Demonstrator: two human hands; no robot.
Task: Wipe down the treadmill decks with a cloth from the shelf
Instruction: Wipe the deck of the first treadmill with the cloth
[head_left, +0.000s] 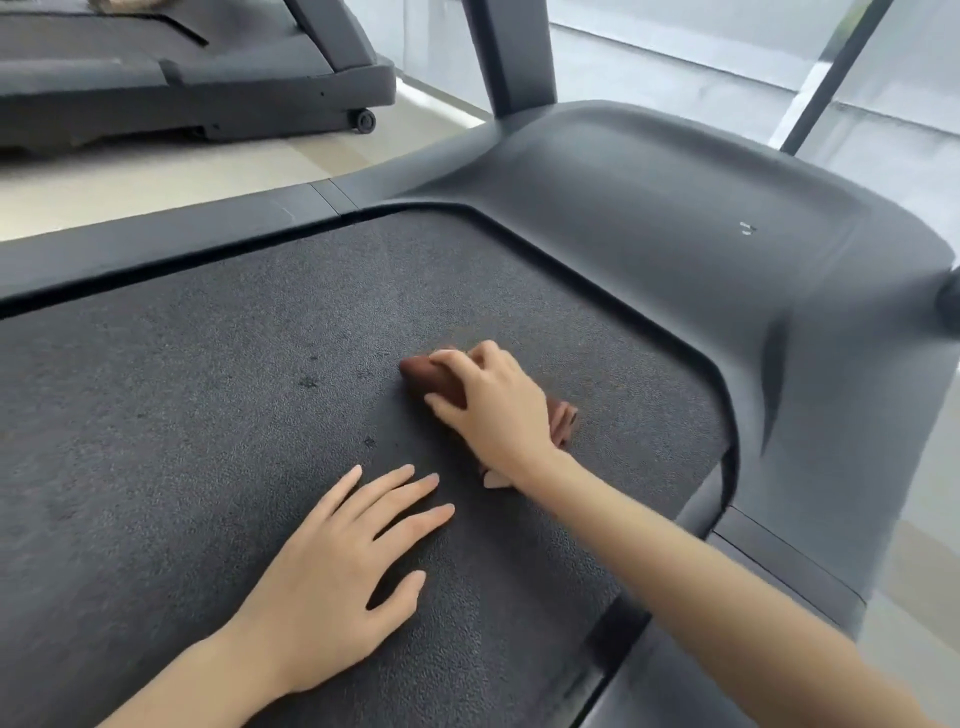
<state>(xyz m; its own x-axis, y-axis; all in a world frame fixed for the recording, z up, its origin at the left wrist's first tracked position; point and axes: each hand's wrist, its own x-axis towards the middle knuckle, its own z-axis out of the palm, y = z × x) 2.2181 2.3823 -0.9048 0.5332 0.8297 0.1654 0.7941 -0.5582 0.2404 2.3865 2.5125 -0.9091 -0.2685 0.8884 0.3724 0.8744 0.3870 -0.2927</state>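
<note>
Right hand (493, 405) grasps brown cloth (436, 379) on the belt (208, 415), near the motor cover (675, 218). Left hand (343, 561) lies flat, released, nearer the person than the cloth.

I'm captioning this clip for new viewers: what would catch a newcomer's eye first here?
The right hand grips a bunched brown cloth on the dark treadmill belt, mid-frame. The left hand lies flat on the belt nearer the camera, and a second treadmill stands top left.
</note>
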